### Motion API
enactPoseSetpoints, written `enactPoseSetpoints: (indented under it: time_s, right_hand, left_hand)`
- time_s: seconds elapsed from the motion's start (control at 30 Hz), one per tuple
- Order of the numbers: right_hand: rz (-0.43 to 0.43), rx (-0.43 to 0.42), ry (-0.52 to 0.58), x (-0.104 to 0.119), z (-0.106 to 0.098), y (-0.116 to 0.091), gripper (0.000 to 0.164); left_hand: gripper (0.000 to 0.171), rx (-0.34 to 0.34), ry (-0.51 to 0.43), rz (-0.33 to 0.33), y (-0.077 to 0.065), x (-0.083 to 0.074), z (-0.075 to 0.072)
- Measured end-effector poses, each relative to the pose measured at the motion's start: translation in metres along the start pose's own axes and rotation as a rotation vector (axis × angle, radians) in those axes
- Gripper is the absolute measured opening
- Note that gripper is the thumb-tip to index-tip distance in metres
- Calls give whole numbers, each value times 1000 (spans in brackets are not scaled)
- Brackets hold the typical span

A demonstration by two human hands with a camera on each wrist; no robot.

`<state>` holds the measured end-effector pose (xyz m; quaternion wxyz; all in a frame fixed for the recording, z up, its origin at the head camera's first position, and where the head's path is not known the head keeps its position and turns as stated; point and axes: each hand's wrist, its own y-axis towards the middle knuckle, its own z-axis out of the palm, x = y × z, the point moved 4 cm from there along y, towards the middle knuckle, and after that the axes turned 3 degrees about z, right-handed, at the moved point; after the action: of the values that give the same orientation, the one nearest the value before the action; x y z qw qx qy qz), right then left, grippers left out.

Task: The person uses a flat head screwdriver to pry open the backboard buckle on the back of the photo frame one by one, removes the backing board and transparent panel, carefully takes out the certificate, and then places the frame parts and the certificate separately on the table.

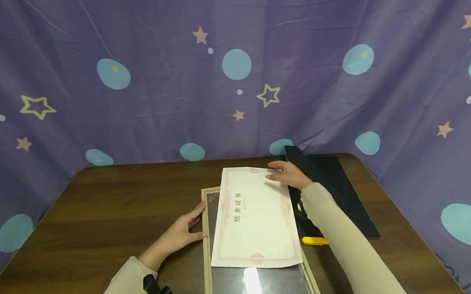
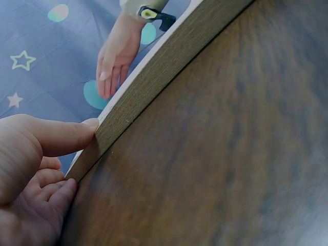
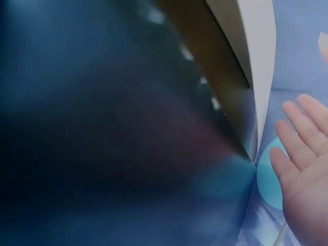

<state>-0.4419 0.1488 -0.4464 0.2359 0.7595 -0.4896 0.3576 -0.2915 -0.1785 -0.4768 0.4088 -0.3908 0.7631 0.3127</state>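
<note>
A cream certificate (image 1: 261,214) with pink border marks and printed characters lies over a pale wooden picture frame (image 1: 208,268), covering much of its clear pane. My left hand (image 1: 181,233) rests against the frame's left side, thumb and fingers spaced along that edge. In the left wrist view, the thumb (image 2: 69,136) touches the upper edge of the frame's side (image 2: 138,92), with the fingertips lower down by the tabletop. Over the certificate's far right corner is my right hand (image 1: 289,173), its fingers extended; the right wrist view shows its palm (image 3: 312,189) beside the paper's edge (image 3: 260,61).
Black backing board (image 1: 351,196) pieces lie at the back right of the wooden table (image 1: 138,204). A yellow-handled tool (image 1: 314,241) lies right of the frame, partly behind the right sleeve. A purple patterned curtain (image 1: 162,95) hangs behind the table.
</note>
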Motion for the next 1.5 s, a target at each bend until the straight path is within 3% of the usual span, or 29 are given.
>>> enactPoseSetpoints:
  time_s: [0.2, 0.4, 0.63, 0.83, 0.93, 1.07, 1.33, 1.5]
  right_hand:
    - [-9, 38, -144, -4, -1, 11, 62]
    - [-23, 60, -219, -8, -3, 14, 60]
    - [-89, -7, -264, -12, -15, 10, 32]
    - [-118, 13, -159, -9, -28, 2, 13]
    - [-124, 19, -103, -9, -36, -4, 14]
    - [-58, -4, -11, -11, -51, -12, 20]
    - [78, -153, 189, -12, -85, -29, 36]
    - [106, -245, 411, -6, -89, -33, 21]
  left_hand:
    - [85, 9, -18, -2, 2, -2, 4]
    - [84, 17, -11, -12, 3, -4, 8]
    - [85, 19, -9, -13, 6, -2, 7]
    - [85, 17, -1, -3, 7, -2, 5]
    - [84, 15, 0, 1, 7, -3, 5]
    - [85, 18, -5, 8, 7, -3, 6]
    - [80, 18, 2, 28, 10, 0, 5]
    - [75, 3, 11, -10, 10, 1, 5]
